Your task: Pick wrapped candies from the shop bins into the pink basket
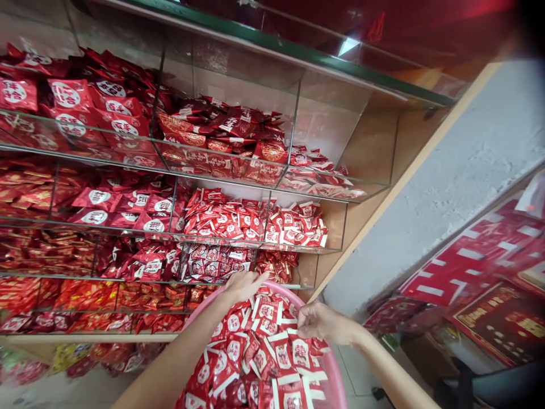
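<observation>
In front of me is a round pink plastic basin [338, 379], filled with small red packets [269, 311] that have white edges and printed labels. My left hand [243, 285] is at the basin's far rim, its fingers stretched out towards the right and nothing visible in them. Over the right side of the heap, my right hand [324, 324] has its fingers curled and pressed together, touching the red packets. Whether a packet is pinched between those fingertips is hidden.
Glass-fronted shelves [221, 236] stand ahead, their compartments holding red packets of several kinds. A wooden side panel [366, 210] ends the shelving, beside a grey wall [451, 165]. Red printed goods [464, 255] are at right. Bagged items [72, 358] lie under the lowest shelf.
</observation>
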Available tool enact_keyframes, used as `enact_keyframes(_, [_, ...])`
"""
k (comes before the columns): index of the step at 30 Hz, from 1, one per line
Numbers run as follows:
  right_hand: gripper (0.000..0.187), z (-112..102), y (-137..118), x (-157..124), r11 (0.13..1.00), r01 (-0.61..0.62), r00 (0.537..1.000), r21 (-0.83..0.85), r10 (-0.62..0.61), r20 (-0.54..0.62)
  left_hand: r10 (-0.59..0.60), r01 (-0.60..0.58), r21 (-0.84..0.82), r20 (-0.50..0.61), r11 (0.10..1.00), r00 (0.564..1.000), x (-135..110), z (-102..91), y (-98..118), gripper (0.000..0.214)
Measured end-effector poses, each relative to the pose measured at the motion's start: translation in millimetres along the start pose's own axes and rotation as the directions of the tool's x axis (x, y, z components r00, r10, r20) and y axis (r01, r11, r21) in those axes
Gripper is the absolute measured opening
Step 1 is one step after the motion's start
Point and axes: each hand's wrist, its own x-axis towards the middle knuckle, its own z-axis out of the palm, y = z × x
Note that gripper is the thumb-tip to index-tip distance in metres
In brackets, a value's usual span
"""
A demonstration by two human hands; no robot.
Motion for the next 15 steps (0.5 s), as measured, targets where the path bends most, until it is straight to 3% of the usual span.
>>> enact_keyframes(8, [0.039, 5, 13, 7, 0.998, 0.061, 0.997, -0.003, -0.061, -0.053, 0.004, -0.004, 0.004, -0.027, 1.000, 1.000, 2, 3.2, -1, 0.077])
enact_keyframes(12, [0.038, -12, -13, -2, 0.990, 0.097, 0.985, -0.099, -0.109, -0.130, -0.001, 0.002, 0.010, -0.034, 1.000, 0.999, 3, 4.5, -2, 0.077])
enact_keyframes(15, [0.038, -39, -44, -11, 0.959, 0.142, 0.939, -0.245, -0.209, -0.272, 0.000, 0.000, 0.004, -0.035, 1.000, 0.999, 3, 4.8, -2, 0.076])
